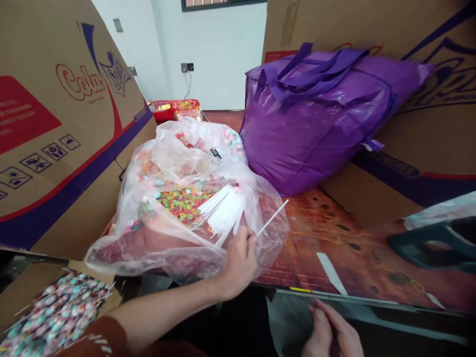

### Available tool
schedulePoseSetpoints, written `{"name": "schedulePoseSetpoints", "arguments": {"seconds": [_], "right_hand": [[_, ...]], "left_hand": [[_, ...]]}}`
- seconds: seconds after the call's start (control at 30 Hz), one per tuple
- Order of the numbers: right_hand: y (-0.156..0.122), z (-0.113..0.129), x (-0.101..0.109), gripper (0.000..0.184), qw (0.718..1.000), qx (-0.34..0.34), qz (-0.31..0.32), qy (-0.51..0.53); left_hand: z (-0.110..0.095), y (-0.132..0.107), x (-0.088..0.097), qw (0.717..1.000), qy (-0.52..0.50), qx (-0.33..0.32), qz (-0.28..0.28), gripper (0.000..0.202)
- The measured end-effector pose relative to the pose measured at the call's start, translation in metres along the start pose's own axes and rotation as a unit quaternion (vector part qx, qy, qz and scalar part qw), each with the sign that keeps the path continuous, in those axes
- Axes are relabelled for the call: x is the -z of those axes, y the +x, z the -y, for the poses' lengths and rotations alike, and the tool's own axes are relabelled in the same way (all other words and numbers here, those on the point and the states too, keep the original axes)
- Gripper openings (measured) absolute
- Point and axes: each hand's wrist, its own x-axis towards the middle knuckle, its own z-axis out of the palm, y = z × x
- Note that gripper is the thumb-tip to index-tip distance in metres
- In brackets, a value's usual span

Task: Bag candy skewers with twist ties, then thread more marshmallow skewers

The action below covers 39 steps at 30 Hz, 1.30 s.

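My left hand [240, 260] reaches across to a big clear plastic bag [178, 198] full of small coloured candy rings. Its fingers are pinched on one white stick [273, 217], right beside a bundle of white sticks [223, 210] lying in the bag's mouth. My right hand [330, 329] is low at the bottom edge, below the table's front edge, fingers curled together; what it holds, if anything, I cannot make out.
A purple carrier bag [316, 124] lies behind, leaning on a large cardboard box [427, 124]. Another large printed cardboard box [55, 124] stands at the left. A box of wrapped lollipops [55, 312] sits at bottom left. The brown patterned table [353, 248] has white strips on it.
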Motion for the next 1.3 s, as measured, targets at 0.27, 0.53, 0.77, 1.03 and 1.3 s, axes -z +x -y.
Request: {"name": "schedulePoseSetpoints", "arguments": {"seconds": [0.27, 0.53, 0.77, 1.03, 1.3], "right_hand": [[0.03, 0.042, -0.047, 0.038, 0.992, -0.073, 0.068, 0.079], [0.051, 0.022, -0.051, 0.044, 0.992, -0.079, 0.097, 0.033], [0.081, 0.061, -0.09, 0.026, 0.967, 0.078, 0.235, 0.063], [0.067, 0.092, -0.184, 0.029, 0.853, 0.259, 0.447, -0.071], [0.055, 0.117, -0.23, 0.055, 0.753, 0.406, 0.512, -0.079]], "left_hand": [[-0.016, 0.012, -0.053, 0.989, -0.142, 0.04, -0.003, 0.014], [-0.01, 0.013, -0.045, 0.992, -0.076, 0.051, 0.082, 0.014], [-0.01, 0.01, 0.064, 0.988, 0.143, -0.05, 0.002, 0.014], [0.034, 0.05, 0.161, 0.888, 0.423, -0.17, -0.057, 0.023], [0.023, 0.082, 0.223, 0.787, 0.58, -0.171, -0.123, 0.041]]}}
